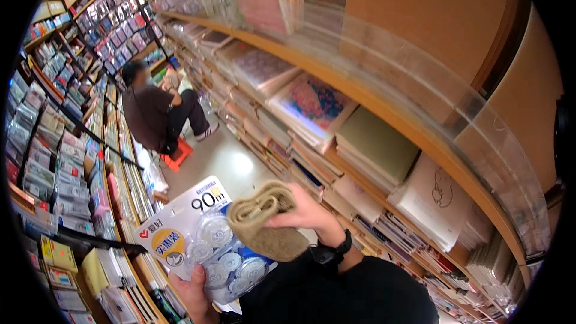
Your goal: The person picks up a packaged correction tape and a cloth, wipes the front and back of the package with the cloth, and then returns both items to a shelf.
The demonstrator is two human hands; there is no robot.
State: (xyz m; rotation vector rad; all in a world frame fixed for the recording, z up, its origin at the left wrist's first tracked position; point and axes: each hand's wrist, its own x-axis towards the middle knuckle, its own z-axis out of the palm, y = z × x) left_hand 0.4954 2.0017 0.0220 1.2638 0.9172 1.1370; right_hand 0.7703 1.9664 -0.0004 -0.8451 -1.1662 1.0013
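My left hand (195, 290) holds a blister pack of correction tape (216, 238) by its lower edge, thumb on the clear plastic. The pack has a white card back with printing, and several round tape reels show through its bubble. In my right hand (310, 213) is a folded brown cloth (267, 220), pinched between thumb and fingers. The cloth hangs over the right side of the pack; whether the two touch, I cannot tell. A dark band is around my right wrist.
Shelves of notebooks (378, 144) with a clear plastic guard (405, 60) run along the right. Racks of packaged stationery (67, 166) line the left. Farther down the aisle floor (234, 162), a person (148, 112) sits on a low orange stool (180, 155), holding something.
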